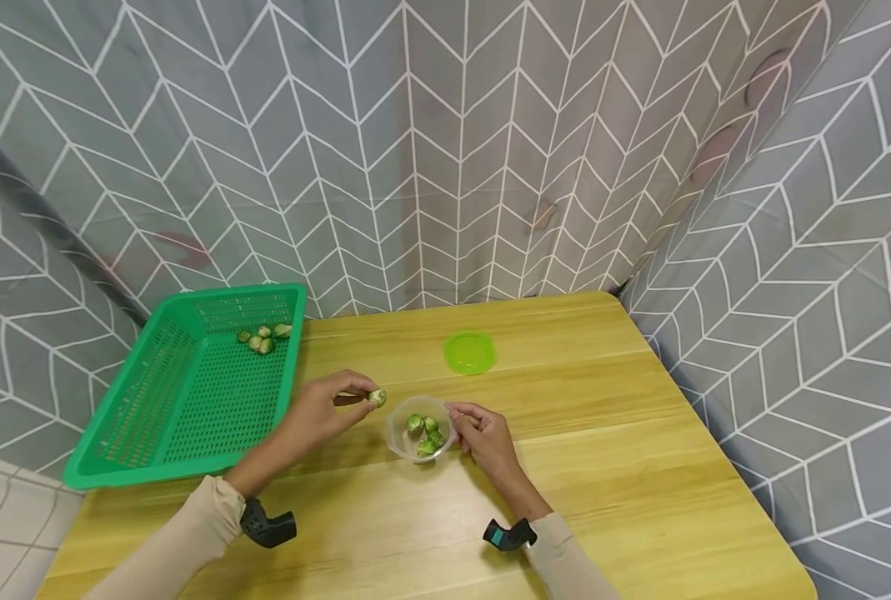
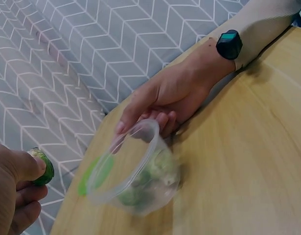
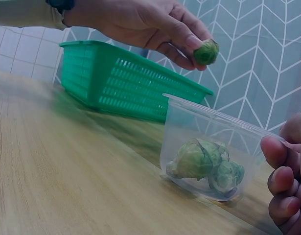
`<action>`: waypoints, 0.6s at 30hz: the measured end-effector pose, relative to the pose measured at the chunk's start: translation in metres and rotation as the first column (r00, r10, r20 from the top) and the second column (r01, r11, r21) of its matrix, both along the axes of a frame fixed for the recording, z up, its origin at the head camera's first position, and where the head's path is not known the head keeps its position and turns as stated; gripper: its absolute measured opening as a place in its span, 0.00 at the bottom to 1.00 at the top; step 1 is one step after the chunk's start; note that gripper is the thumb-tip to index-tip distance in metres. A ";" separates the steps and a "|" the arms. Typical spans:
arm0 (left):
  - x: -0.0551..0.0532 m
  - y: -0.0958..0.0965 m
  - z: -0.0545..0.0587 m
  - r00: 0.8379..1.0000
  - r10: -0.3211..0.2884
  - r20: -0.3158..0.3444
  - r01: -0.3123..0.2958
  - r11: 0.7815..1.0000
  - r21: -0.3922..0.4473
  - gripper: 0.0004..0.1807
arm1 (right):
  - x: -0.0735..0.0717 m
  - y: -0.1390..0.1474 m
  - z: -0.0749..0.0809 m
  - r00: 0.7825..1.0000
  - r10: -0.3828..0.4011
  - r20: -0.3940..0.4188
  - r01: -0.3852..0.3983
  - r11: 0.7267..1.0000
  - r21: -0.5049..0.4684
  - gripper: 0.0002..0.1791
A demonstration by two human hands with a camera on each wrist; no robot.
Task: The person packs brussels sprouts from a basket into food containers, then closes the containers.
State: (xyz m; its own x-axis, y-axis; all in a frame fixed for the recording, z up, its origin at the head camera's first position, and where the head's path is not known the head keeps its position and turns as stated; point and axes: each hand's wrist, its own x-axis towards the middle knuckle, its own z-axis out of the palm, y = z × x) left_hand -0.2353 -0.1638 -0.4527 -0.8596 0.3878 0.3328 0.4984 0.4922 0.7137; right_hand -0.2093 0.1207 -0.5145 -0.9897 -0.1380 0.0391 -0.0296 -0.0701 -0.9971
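Between thumb and fingers my left hand (image 1: pixel 323 406) pinches a Brussels sprout (image 1: pixel 377 397), held in the air just left of a clear plastic tub (image 1: pixel 392 442). My right hand (image 1: pixel 488 439) grips the tub's rim from the right side. Several Brussels sprouts (image 3: pixel 195 159) lie at the bottom of the tub, seen through its wall in the right wrist view. The left wrist view shows the held sprout (image 2: pixel 43 167) at my left fingertips, apart from the tub (image 2: pixel 165 183).
A green plastic basket (image 1: pixel 286 367) stands on the left of the wooden table (image 1: pixel 625 467), with several sprouts (image 1: pixel 265 337) in its far right corner. Behind the tub lies a light green round lid (image 1: pixel 470 352). A patterned grey curtain (image 1: pixel 430 150) hangs along the table's back edge.
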 end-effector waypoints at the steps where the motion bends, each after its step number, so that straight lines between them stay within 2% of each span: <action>1: 0.001 0.002 -0.001 1.000 0.005 0.012 -0.005 1.000 0.001 0.10 | 0.000 0.000 0.000 1.000 -0.001 -0.003 0.001 1.000 0.004 0.14; 4: 0.004 0.010 -0.004 0.999 0.008 0.048 -0.009 1.000 0.017 0.10 | 0.000 0.000 0.001 1.000 -0.001 -0.010 0.001 1.000 0.015 0.14; 10: 0.006 0.022 -0.015 0.995 -0.044 0.091 0.041 0.998 0.043 0.08 | 0.002 0.000 0.003 1.000 0.008 -0.010 -0.008 1.000 0.014 0.14; 18: 0.007 0.039 -0.025 0.990 -0.087 0.114 0.081 0.995 0.060 0.08 | 0.001 0.001 0.003 1.000 0.015 -0.002 -0.015 1.000 0.006 0.14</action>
